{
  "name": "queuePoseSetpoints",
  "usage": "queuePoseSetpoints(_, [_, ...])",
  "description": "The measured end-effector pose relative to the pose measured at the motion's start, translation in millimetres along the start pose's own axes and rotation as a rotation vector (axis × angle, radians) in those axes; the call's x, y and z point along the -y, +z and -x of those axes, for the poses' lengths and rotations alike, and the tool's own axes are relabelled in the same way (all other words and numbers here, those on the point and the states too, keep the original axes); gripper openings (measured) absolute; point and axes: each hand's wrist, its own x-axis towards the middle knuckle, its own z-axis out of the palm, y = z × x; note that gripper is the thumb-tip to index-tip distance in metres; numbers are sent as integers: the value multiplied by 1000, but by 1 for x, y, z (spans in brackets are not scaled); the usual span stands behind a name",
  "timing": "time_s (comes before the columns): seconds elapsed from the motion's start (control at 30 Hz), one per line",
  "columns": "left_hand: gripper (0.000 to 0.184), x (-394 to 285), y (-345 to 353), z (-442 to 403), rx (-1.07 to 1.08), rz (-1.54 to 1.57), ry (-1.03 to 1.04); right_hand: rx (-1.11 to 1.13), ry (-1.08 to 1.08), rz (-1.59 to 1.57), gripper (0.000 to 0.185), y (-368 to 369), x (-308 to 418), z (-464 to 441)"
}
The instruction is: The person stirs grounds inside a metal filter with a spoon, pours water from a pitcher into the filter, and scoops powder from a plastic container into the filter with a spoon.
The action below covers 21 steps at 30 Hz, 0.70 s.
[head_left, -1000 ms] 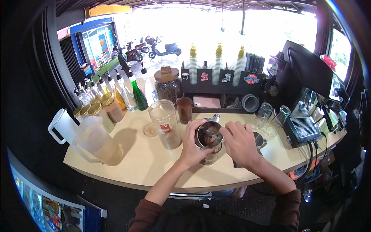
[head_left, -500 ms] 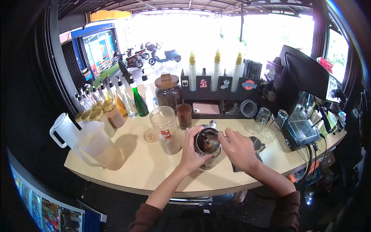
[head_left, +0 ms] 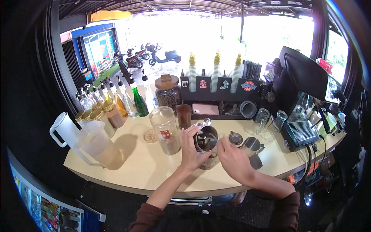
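My left hand (head_left: 189,149) is wrapped round a metal pitcher (head_left: 206,138), whose mouth is tipped toward me and whose handle points away. Brownish residue or liquid shows inside it. Directly below the pitcher is a glass (head_left: 210,164), partly covered by it and my fingers. At the pitcher's right rim, my right hand (head_left: 236,161) has its fingers pinched together; what they hold, if anything, is hidden. To the right of that hand are a smaller metal pitcher (head_left: 252,144), a round metal piece (head_left: 235,138) and a dark mat (head_left: 255,162).
Left of my hands stand a clear canister (head_left: 164,131), a cloudy plastic jug (head_left: 98,145) and a white pitcher (head_left: 63,129). Behind are pump bottles (head_left: 139,100), a coffee bean jar (head_left: 168,94) and a cup rack (head_left: 226,91). A coffee machine (head_left: 303,123) occupies the right side.
My right hand has shifted down and slightly left, uncovering the round metal piece and more of the small pitcher. The held pitcher has turned and tipped a little differently.
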Motion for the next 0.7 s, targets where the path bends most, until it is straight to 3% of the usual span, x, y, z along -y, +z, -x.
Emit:
queuePoseSetpoints(0.07, [86,-2,1,2,16,16,-5,-89,14,10,17,0,-5,-4])
queuePoseSetpoints(0.3, [88,-1,1,1,33,53,-43,-15,30,31,22,-1,-4,0])
queuePoseSetpoints(0.4, [88,-5,-3,-2,76,81,-60,-17,44,-132,31,-5,-9,-3])
queuePoseSetpoints(0.47, [88,-4,-6,-4,94,83,-65,-69,-93,-182,35,-1,-6,1])
queuePoseSetpoints(0.7, [90,1,-10,-1,153,185,-141,-241,-135,-108,38,-5,-15,-7])
